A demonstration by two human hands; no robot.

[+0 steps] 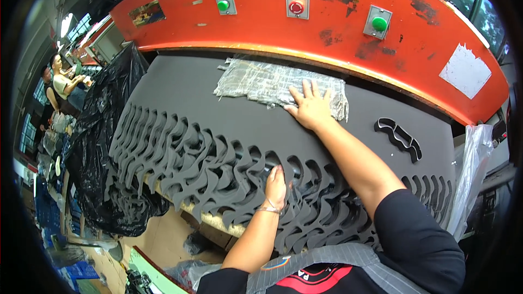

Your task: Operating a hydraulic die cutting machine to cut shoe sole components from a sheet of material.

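Observation:
My right hand [313, 108] lies flat with spread fingers on a worn, translucent, scored plastic pad [256, 83]. The pad rests on a dark grey foam sheet [180, 84] near its far edge. My left hand [276, 188], seen edge-on with a bracelet at the wrist, reaches among the wavy cut-out strips [218, 185] along the sheet's near side. Its fingers are mostly hidden, so whether it grips a strip does not show. To the right of my right forearm, a black-edged, curved cutting die [400, 139] sits on the sheet, touched by neither hand.
Behind the sheet stands an orange machine beam [261, 16] with two green buttons [379, 24] and a red one [296, 7]. Black plastic sheeting [98, 141] hangs at the left, clear plastic [469, 174] at the right. Two people [68, 79] stand in the far left background.

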